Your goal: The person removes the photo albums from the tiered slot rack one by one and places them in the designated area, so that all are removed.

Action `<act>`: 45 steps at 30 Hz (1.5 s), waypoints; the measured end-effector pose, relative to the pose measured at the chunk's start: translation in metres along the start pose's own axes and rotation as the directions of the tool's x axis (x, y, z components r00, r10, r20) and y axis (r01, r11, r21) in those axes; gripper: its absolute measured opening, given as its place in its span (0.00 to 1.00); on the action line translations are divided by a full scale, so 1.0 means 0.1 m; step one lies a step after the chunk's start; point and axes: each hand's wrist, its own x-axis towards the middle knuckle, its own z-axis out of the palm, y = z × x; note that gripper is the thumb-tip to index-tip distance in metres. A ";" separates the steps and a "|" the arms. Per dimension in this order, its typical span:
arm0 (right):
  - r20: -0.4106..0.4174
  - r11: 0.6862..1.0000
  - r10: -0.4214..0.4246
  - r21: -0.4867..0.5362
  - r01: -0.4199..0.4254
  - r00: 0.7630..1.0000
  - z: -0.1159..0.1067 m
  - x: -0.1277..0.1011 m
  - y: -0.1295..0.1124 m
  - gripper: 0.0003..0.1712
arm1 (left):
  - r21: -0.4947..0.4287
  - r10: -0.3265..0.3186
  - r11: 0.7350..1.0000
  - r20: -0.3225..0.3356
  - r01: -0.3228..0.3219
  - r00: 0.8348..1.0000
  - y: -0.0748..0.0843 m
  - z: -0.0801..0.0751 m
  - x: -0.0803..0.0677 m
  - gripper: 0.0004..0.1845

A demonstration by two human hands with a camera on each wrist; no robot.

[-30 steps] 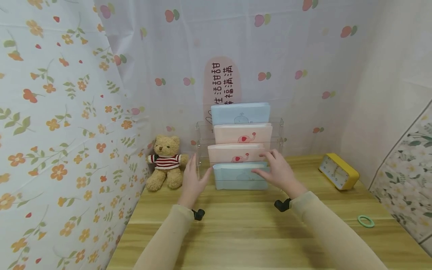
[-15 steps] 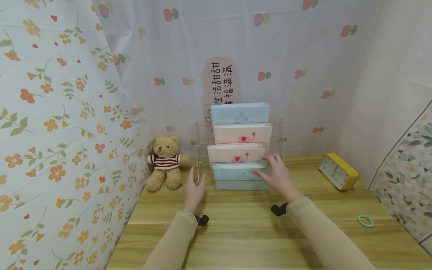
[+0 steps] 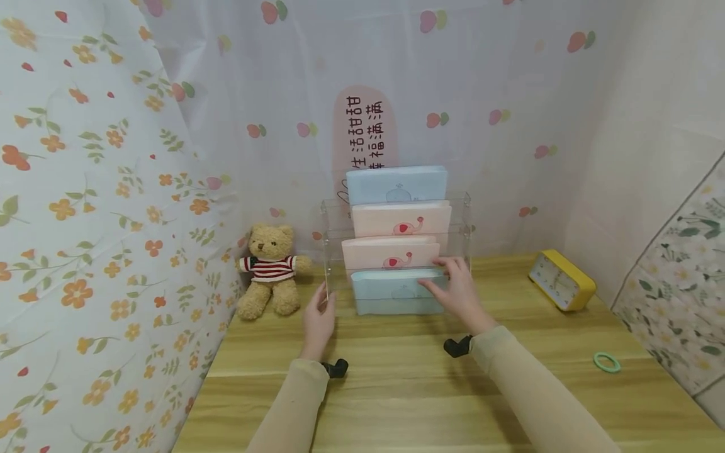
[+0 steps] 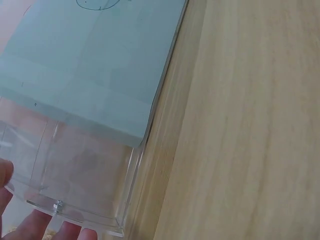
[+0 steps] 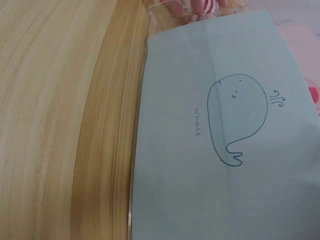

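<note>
A clear, tiered rack (image 3: 325, 251) stands on the table, holding flat blue and pink booklet-like items. My left hand (image 3: 319, 324) grips its left side panel; in the left wrist view, thumb and fingers (image 4: 32, 227) lie on either side of the clear panel. Lowest in front is a pale blue item (image 3: 374, 302) with a whale drawing, lettered "Whale" in the right wrist view. My right hand (image 3: 461, 292) is at its upper right, thumb and index finger apart. Behind rise two pink elephant items, the lower (image 3: 362, 255) and upper (image 3: 374, 217), then another blue one (image 3: 368, 185).
A teddy bear (image 3: 272, 270) in a striped shirt sits left of the rack. To the right stand a yellow clock (image 3: 563, 280) and, nearer, a green ring (image 3: 606, 362) on the wooden table (image 3: 391, 390). Patterned cloth (image 3: 272, 69) hangs behind and along both sides.
My left hand has drawn down and closed onto the rack's left side. The right hand stays by the front blue item, slightly shifted. The head view has tilted a little.
</note>
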 end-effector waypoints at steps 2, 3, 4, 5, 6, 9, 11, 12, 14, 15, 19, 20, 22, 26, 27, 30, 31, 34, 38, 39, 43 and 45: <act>-0.004 1.000 -0.023 0.000 0.023 1.000 0.04 0.03 0.01 0.32 | 0.011 -0.016 1.000 -0.013 0.016 1.000 -0.01 -0.01 0.01 0.25; -0.006 0.999 -0.036 -0.002 0.036 0.999 0.05 0.05 0.01 0.31 | 0.009 -0.026 1.000 -0.020 0.026 0.999 -0.01 -0.02 0.01 0.25; -0.009 0.999 -0.050 -0.005 0.050 0.999 0.07 0.07 0.02 0.30 | 0.006 -0.035 0.999 -0.025 0.035 0.999 -0.01 -0.02 0.01 0.25; -0.013 0.998 -0.065 -0.006 0.064 0.998 0.09 0.08 0.02 0.28 | 0.005 -0.040 0.999 -0.032 0.040 0.999 -0.01 -0.03 0.02 0.24; -0.021 0.997 -0.078 -0.006 0.078 0.997 0.10 0.10 0.02 0.27 | 0.001 -0.043 0.999 -0.037 0.043 0.998 -0.01 -0.03 0.02 0.24; -0.040 0.995 -0.098 0.004 0.098 0.994 0.12 0.13 0.01 0.24 | -0.019 -0.039 0.999 -0.055 0.038 0.998 0.01 -0.04 0.05 0.22; -0.048 0.995 -0.102 0.007 0.103 0.994 0.12 0.13 0.01 0.24 | -0.018 -0.032 0.999 -0.067 0.031 0.997 0.00 -0.03 0.05 0.22; -0.054 0.995 -0.100 0.010 0.100 0.994 0.11 0.12 0.01 0.23 | -0.013 -0.031 0.999 -0.068 0.030 0.997 -0.02 -0.02 0.05 0.21; -0.061 0.996 -0.085 0.007 0.086 0.994 0.11 0.08 0.01 0.22 | 0.001 -0.031 1.000 -0.064 0.031 0.997 -0.07 0.00 0.03 0.21; -0.066 0.997 -0.079 0.004 0.079 0.995 0.10 0.06 0.02 0.22 | 0.006 -0.035 0.999 -0.059 0.035 0.998 -0.09 0.01 0.01 0.21; -0.065 0.998 -0.066 0.004 0.067 0.996 0.09 0.01 0.05 0.20 | -0.003 -0.031 1.000 -0.056 0.031 0.998 -0.17 0.05 -0.03 0.22; -0.063 0.997 -0.071 0.006 0.072 0.995 0.09 0.01 0.05 0.20 | -0.012 -0.033 0.999 -0.061 0.032 0.998 -0.18 0.05 -0.04 0.22; -0.061 0.997 -0.082 0.009 0.083 0.995 0.10 0.01 0.06 0.20 | -0.020 -0.028 0.999 -0.072 0.027 0.997 -0.18 0.06 -0.04 0.21; -0.074 0.996 -0.082 0.010 0.083 0.994 0.11 0.01 0.07 0.19 | -0.015 -0.038 0.999 -0.069 0.037 0.997 -0.18 0.07 -0.03 0.21; -0.071 0.997 -0.079 0.018 0.081 0.994 0.12 0.01 0.07 0.19 | -0.017 -0.044 0.999 -0.067 0.043 0.997 -0.18 0.07 -0.03 0.21; -0.054 0.996 -0.055 0.066 0.059 0.997 0.15 0.03 0.07 0.19 | -0.017 -0.060 0.998 -0.067 0.059 0.996 -0.19 0.05 -0.02 0.21; -0.040 0.995 -0.040 0.087 0.043 0.998 0.16 0.03 0.07 0.19 | -0.021 -0.062 0.998 -0.066 0.061 0.996 -0.20 0.05 -0.02 0.21; 0.008 0.984 0.039 0.172 -0.039 0.999 0.14 0.04 0.04 0.18 | -0.007 -0.078 0.997 -0.064 0.078 0.995 -0.22 0.04 -0.01 0.22; 0.071 0.966 0.116 0.225 -0.129 0.991 0.10 0.05 0.03 0.19 | 0.005 -0.088 0.996 -0.057 0.089 0.994 -0.20 0.03 -0.02 0.21; 0.080 0.965 0.121 0.223 -0.136 0.989 0.10 0.05 0.03 0.19 | 0.006 -0.088 0.996 -0.058 0.088 0.994 -0.19 0.03 -0.02 0.21; 0.098 0.965 0.136 0.211 -0.155 0.986 0.11 0.06 0.03 0.20 | 0.012 -0.084 0.996 -0.062 0.085 0.995 -0.19 0.02 -0.03 0.21; 0.098 0.962 0.156 0.212 -0.174 0.983 0.12 0.06 0.03 0.19 | 0.015 -0.082 0.996 -0.061 0.083 0.995 -0.20 0.02 -0.03 0.21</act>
